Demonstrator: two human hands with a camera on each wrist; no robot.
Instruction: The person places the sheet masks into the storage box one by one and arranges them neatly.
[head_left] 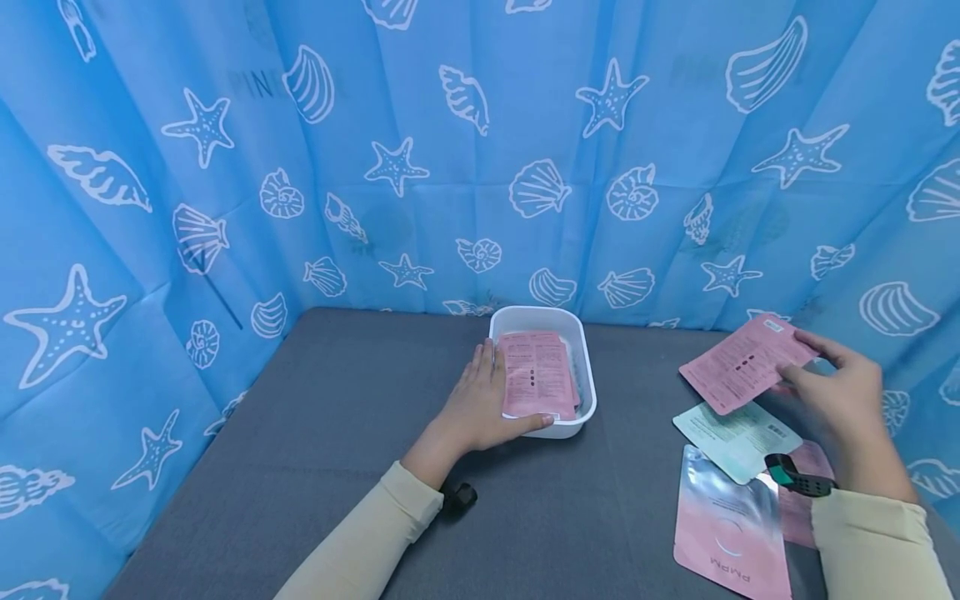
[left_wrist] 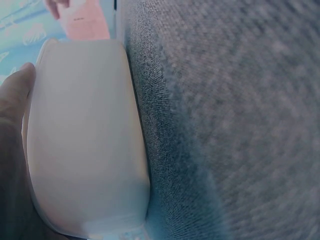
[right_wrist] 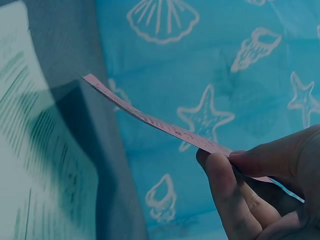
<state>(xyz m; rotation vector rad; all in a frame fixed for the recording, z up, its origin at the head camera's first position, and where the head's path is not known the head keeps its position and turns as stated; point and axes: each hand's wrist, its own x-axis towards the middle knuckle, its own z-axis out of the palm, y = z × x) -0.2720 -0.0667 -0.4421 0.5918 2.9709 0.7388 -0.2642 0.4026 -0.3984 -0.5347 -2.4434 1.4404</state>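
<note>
A white plastic bin (head_left: 588, 387) holds several pink sheet mask packets (head_left: 536, 375). My left hand (head_left: 480, 404) rests against its left side with fingers straight, and the thumb lies across the front rim. In the left wrist view the bin's wall (left_wrist: 85, 135) fills much of the picture. Thumb and fingers of my right hand (head_left: 843, 387) pinch a pink sheet mask packet (head_left: 738, 362) by its right edge. That packet is raised above a pale green packet (head_left: 738, 437); the right wrist view shows it edge-on, slightly bent.
Below the green packet lies a silver-and-pink packet (head_left: 727, 533), partly over another pink packet (head_left: 806, 500) beside my right sleeve. Everything stands on a grey cloth-covered table (head_left: 315, 450). A blue curtain (head_left: 465, 167) with white shells hangs behind it.
</note>
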